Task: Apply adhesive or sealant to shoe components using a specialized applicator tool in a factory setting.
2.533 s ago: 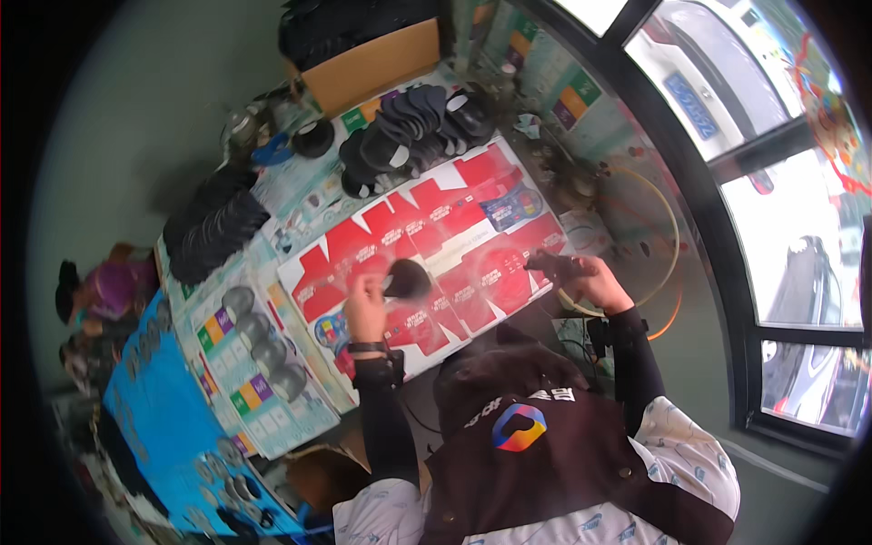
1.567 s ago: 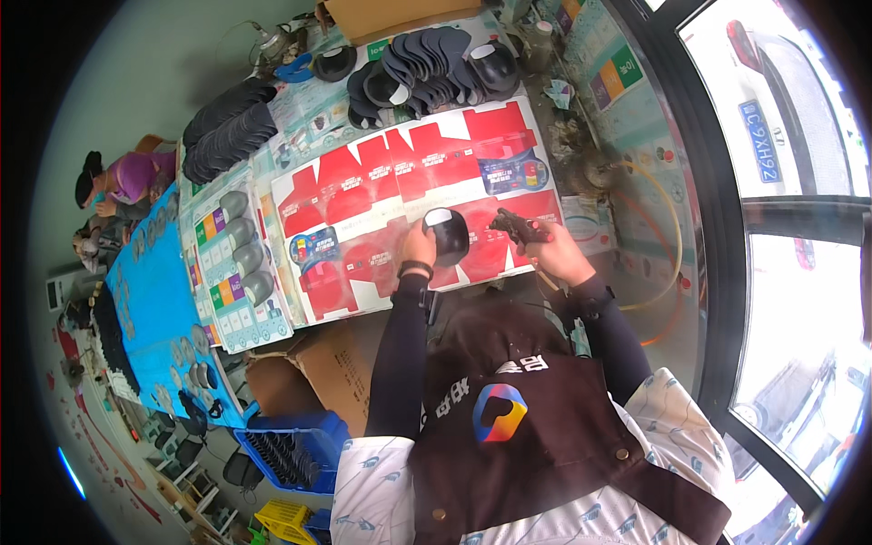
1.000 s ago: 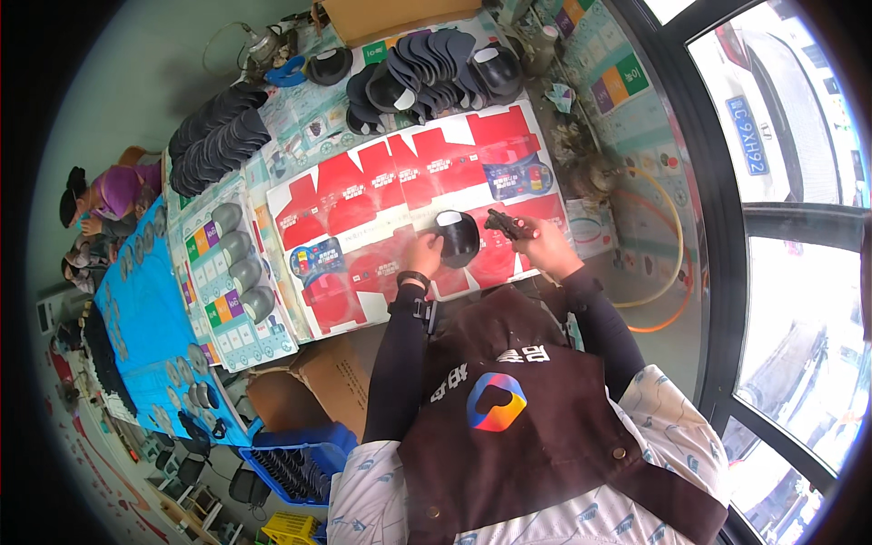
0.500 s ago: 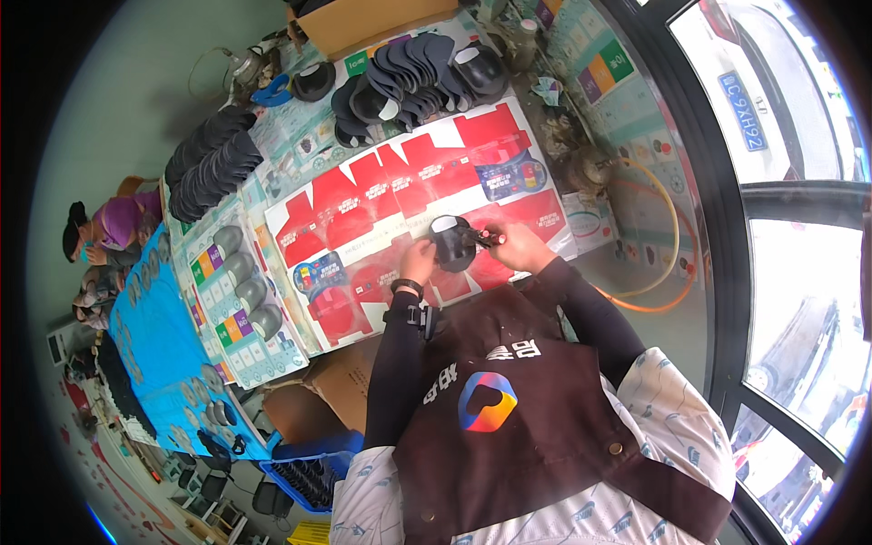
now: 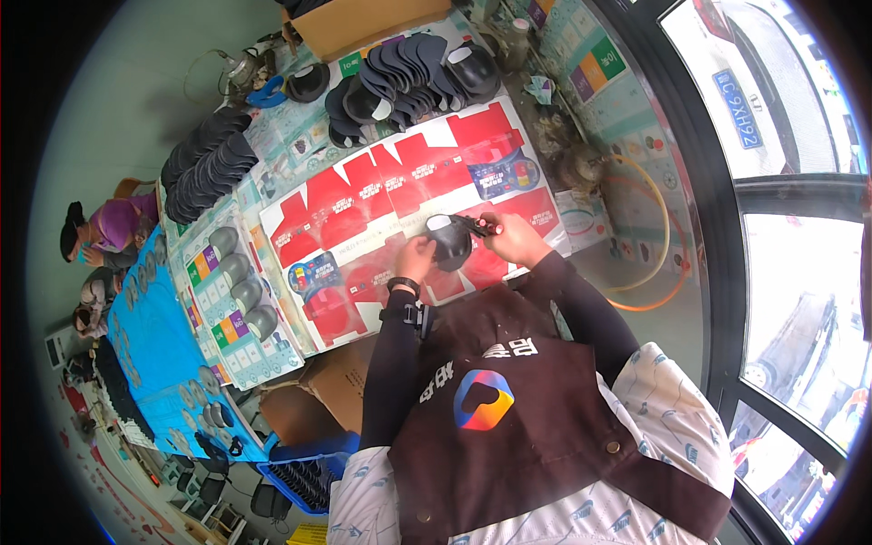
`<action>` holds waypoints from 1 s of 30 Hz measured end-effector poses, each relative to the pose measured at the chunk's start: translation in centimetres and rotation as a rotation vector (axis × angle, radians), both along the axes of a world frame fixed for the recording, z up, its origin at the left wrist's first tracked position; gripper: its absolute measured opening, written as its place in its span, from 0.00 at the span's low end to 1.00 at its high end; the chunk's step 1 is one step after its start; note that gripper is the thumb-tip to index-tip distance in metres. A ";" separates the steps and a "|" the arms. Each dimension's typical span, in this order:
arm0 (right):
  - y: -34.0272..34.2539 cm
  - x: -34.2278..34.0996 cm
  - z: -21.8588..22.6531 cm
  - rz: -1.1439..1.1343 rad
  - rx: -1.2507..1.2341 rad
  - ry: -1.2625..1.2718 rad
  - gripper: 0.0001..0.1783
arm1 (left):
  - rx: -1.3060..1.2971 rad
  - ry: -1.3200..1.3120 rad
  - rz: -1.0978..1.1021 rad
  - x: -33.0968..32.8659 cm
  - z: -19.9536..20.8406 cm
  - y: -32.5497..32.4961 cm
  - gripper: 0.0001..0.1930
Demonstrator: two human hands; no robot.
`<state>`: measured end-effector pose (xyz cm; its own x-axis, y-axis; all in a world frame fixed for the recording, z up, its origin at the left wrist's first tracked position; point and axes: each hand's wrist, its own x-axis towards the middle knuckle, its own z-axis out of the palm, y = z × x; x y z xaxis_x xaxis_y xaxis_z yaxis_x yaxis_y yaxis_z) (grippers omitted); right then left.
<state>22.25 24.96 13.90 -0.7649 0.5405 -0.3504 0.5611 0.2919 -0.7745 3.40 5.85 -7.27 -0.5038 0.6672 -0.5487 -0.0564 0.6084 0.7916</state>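
Left hand (image 5: pixel 414 260) grips the left edge of a rounded black piece (image 5: pixel 451 247) over the red printed sheet (image 5: pixel 300 207). Right hand (image 5: pixel 519 241) is closed around a dark tool (image 5: pixel 477 223) at the piece's right side; contact unclear. Stacked dark pieces (image 5: pixel 407 62) lie far.

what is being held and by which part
The left grip holds a black rounded piece by its left edge; the right grip, a dark tool by its right end.

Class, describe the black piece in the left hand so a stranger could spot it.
Find the red cardboard. Over it, the left hand holds a rounded black piece with a pale patch. Unlike the piled black pieces beyond, it sits in a hand.
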 end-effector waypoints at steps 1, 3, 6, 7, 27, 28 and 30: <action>0.1 -0.3 0.8 0.004 0.022 -0.059 0.18 | 0.018 0.017 0.004 -0.1 -0.1 -0.3 0.18; 0.5 0.6 0.3 0.009 0.037 -0.094 0.18 | 0.009 -0.018 0.016 0.3 0.7 0.1 0.18; 0.3 1.9 -0.2 0.017 0.084 -0.105 0.17 | 0.007 -0.060 0.044 0.8 1.5 0.5 0.19; 0.2 1.9 -0.1 0.037 0.065 -0.076 0.17 | 0.012 -0.069 0.055 0.9 1.6 0.5 0.19; 0.0 1.0 -0.5 0.051 -0.092 0.049 0.16 | -0.007 0.036 0.054 0.1 -1.1 -0.5 0.16; -0.1 0.9 -0.1 0.124 -0.114 0.013 0.16 | 0.006 0.045 0.076 0.0 -1.1 -1.0 0.16; 0.5 1.8 -1.4 0.096 -0.087 0.027 0.16 | -0.005 -0.023 0.096 0.5 0.3 -0.3 0.16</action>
<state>24.04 25.41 12.53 -0.8213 0.4330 -0.3714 0.5126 0.2744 -0.8136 3.91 5.50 -6.99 -0.5528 0.6137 -0.5638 -0.1325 0.6032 0.7865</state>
